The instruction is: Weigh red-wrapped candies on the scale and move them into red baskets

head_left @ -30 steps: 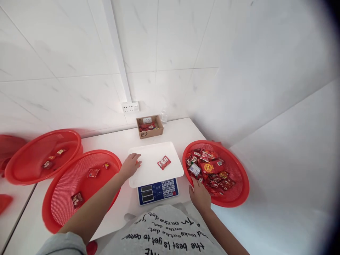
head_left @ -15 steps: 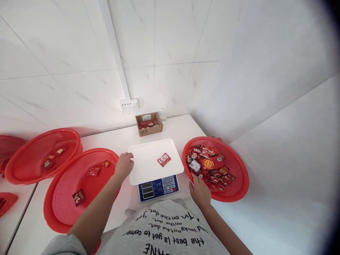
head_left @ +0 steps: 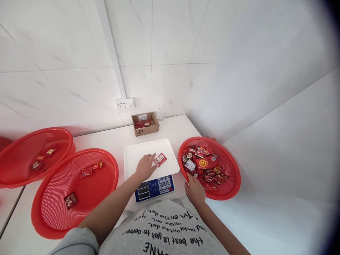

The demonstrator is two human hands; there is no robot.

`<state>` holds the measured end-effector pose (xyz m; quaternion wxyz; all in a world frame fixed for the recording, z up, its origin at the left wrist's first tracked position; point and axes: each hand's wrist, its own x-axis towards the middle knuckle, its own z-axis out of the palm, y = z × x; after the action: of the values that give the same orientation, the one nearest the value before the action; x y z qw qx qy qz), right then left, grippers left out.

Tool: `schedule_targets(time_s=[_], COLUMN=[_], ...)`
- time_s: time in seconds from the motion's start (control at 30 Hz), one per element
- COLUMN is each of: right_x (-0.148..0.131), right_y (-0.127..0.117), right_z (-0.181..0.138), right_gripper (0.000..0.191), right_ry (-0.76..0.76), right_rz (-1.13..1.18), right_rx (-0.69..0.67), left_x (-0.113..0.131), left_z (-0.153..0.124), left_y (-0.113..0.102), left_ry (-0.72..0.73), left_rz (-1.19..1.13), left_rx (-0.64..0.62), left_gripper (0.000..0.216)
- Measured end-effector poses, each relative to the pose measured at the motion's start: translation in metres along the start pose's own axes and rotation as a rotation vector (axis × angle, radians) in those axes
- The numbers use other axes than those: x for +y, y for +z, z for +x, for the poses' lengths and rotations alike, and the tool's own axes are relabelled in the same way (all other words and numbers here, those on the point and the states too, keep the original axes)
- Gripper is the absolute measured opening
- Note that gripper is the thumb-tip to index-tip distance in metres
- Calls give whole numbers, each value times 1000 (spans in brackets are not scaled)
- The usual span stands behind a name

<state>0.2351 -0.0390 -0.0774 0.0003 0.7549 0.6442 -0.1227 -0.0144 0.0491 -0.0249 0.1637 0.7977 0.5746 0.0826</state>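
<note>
My left hand [head_left: 146, 166] is over the white tray [head_left: 132, 148] of a digital scale [head_left: 155, 187]. Its fingers and thumb are spread at the left end of a small red-and-white packet [head_left: 161, 159] lying on the tray. Whether they touch the packet I cannot tell. My right hand [head_left: 195, 189] grips the near left rim of a red plastic basket [head_left: 235, 177], its fingertips hooked over the edge. Many red wrapped packets [head_left: 204, 164] are heaped inside that basket.
Behind the scale stands a cardboard box [head_left: 145, 130] holding red packets, with a clear plastic item [head_left: 159, 114] beside it. On the left, a red basket [head_left: 113, 170] and another red basket [head_left: 70, 138] hold a few packets. A socket [head_left: 125, 103] is on the tiled wall.
My left hand has moved right, from the tray's left edge to the packet. My right hand stays on the basket rim. The whole view has shifted slightly.
</note>
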Motion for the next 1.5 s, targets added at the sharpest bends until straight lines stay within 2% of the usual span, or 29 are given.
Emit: schedule_targets(time_s=[0.07, 0.13, 0.27, 0.33, 0.37, 0.43, 0.5, 0.63, 0.73, 0.93, 1.03, 1.2, 1.3, 1.4, 1.5], right_x=[0, 0, -1, -2, -2, -2, -2, -2, -3, -9, -15, -23, -20, -6, 14], right_y=[0, 0, -2, -3, -3, -4, -5, -7, -9, -9, -12, -17, -16, -15, -15], right_z=[0, 1, 0, 0, 0, -1, -1, 1, 3, 3, 3, 11, 23, 41, 60], right_gripper=[45, 46, 46, 46, 46, 46, 45, 44, 43, 44, 45, 41, 45, 51, 52], right_ry=[5, 3, 6, 12, 13, 14, 15, 38, 65, 107, 118, 129, 111, 48, -35], right_rz=[2, 3, 6, 13, 17, 26, 31, 53, 74, 52, 60, 128, 271, 510, 598], right_rx=[-6, -3, -3, -8, -10, -10, -11, -38, -63, -52, -56, -65, -69, -113, -181], left_x=[16, 21, 7, -8, -18, -41, -66, -106, -117, -107, -102, -100, -98, -87, -66], left_z=[14, 23, 19, 4, -7, -34, -64, -117, -138, -146, -145, -137, -131, -128, -127], left_y=[11, 17, 11, -1, -8, -24, -38, -49, -40, -13, -8, -8, -6, -5, -11], left_ry=[49, 68, 39, -16, -67, -185, -324, -580, -637, -554, -533, -491, -466, -426, -397], left_rz=[-9, -17, -37, -59, -92, -114, -73, 17, 9, -227, -218, -169, -184, -181, -169], left_rx=[-34, -57, -46, 6, 70, 184, 246, 251, 235, 17, -33, -13, 11, 121, 237], left_gripper=[51, 48, 47, 48, 46, 42, 38, 45, 59, 67, 62, 62, 63, 60, 58])
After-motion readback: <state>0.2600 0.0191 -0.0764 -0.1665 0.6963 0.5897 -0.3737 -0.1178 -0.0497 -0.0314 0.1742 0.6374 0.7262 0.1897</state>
